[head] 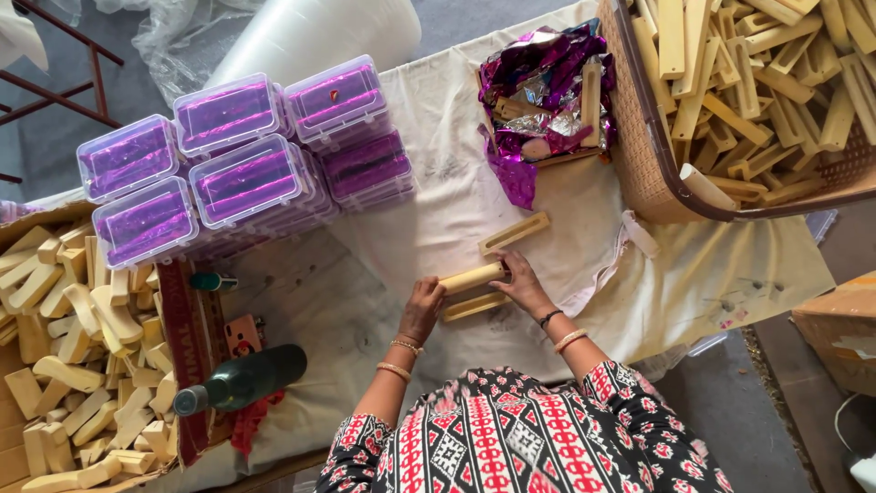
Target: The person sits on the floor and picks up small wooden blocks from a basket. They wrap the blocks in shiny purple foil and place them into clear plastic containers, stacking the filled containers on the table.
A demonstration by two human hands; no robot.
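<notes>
- Head view: the left hand (422,308) and the right hand (522,283) each closed around one end of a pale wooden block (472,277), holding it between them just above the cloth-covered table (429,137).
- The block's long axis ran almost level, from about 8 o'clock at the left hand to about 2 o'clock at the right hand.
- A slotted wooden piece (474,306) lay just below the block, nearly parallel to it; another slotted piece (515,233) lay near, toward 1 o'clock.
- Open cloth remained toward 12 o'clock, between the purple-filled plastic boxes (239,164) at 10 o'clock and the crumpled purple foil (543,82) at 1 o'clock.
- A woven basket of wooden pieces (639,146) closed the 2 o'clock side; a dark green bottle (242,379) lay at 8 o'clock.
</notes>
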